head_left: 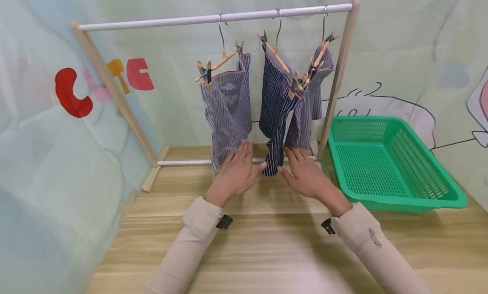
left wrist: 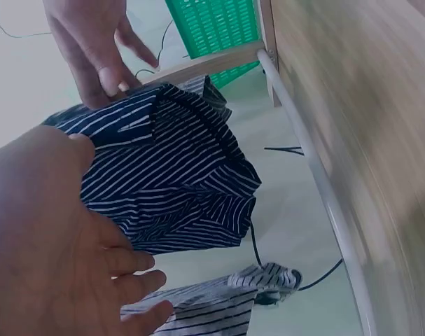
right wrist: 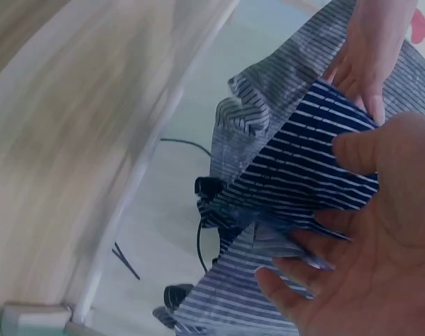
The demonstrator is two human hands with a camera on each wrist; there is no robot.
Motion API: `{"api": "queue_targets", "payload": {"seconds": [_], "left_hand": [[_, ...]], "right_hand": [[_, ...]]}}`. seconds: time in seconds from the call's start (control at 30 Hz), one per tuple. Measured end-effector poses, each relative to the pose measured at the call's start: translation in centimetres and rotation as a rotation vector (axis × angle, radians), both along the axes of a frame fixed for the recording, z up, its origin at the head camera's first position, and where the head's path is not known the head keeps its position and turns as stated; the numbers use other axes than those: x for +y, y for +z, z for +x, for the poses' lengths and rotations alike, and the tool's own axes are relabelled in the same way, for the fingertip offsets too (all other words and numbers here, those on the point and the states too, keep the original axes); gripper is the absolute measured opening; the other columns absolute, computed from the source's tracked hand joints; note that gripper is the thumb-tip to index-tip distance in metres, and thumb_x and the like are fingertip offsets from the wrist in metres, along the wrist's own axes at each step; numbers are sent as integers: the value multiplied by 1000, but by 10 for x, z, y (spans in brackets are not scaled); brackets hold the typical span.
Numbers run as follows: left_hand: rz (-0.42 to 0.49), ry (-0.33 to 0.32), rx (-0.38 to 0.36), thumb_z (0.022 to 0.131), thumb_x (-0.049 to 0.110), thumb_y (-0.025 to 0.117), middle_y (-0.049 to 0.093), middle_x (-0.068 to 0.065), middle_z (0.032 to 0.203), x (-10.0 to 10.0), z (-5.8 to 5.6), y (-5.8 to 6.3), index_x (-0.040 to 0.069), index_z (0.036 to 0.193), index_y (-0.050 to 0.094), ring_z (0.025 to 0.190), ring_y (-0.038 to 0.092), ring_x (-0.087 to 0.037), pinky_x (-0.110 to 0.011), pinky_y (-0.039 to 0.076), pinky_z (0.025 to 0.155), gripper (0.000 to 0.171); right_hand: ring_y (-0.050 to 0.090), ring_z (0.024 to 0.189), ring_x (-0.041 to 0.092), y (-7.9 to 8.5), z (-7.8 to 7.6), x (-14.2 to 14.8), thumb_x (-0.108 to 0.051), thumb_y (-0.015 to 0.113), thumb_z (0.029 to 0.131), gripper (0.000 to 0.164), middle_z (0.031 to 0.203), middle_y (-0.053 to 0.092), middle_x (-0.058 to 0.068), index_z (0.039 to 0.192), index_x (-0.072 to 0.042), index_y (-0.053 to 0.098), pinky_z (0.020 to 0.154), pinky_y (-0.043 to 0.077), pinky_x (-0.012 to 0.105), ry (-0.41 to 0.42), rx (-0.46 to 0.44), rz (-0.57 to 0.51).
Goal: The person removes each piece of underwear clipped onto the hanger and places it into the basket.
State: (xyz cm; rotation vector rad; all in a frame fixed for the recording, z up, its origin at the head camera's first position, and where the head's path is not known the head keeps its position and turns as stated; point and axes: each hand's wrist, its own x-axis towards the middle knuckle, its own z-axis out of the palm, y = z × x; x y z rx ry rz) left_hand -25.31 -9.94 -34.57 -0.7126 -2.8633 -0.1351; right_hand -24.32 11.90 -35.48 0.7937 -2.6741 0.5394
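Note:
Three small striped garments hang by clips from hangers. In the head view, the middle navy-striped pants hang with their lower end between my two hands. My left hand has its fingers extended beside the grey striped garment, its thumb at the navy hem. My right hand faces it with fingers extended and thumb by the other side of the hem. The right wrist view shows my right hand's fingers spread against the striped cloth. Another grey striped garment hangs at the right, partly hidden.
The hangers hook over a white rail on a wooden-legged rack. A lower white bar runs near the tabletop. A green plastic basket stands right of the rack, before a printed cloth backdrop.

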Motion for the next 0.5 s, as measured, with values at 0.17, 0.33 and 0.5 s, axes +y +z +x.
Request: {"api": "queue_targets", "payload": {"seconds": [0.17, 0.33, 0.5], "left_hand": [[18, 8, 65, 100, 51, 10, 16, -19, 154, -3, -3, 5, -5, 147, 8, 139, 12, -27, -47, 22, 112, 73], [53, 2, 89, 100, 51, 11, 19, -20, 153, -4, -4, 6, -5, 147, 10, 138, 14, -28, -47, 24, 111, 72], [88, -20, 96, 101, 50, 15, 21, -21, 152, -5, -4, 1, -4, 147, 12, 137, 18, -30, -47, 26, 110, 71]], "right_hand": [[33, 123, 40, 2, -2, -3, -22, 54, 93, 57, 133, 42, 27, 138, 6, 33, 101, 33, 56, -15, 28, -78], [38, 116, 42, 4, -4, -3, -20, 57, 90, 52, 124, 49, 26, 131, 7, 42, 98, 33, 57, -45, 80, -172], [43, 107, 41, 5, -3, -3, -20, 60, 88, 47, 115, 55, 25, 124, 8, 48, 93, 35, 55, -67, 134, -209]]}}
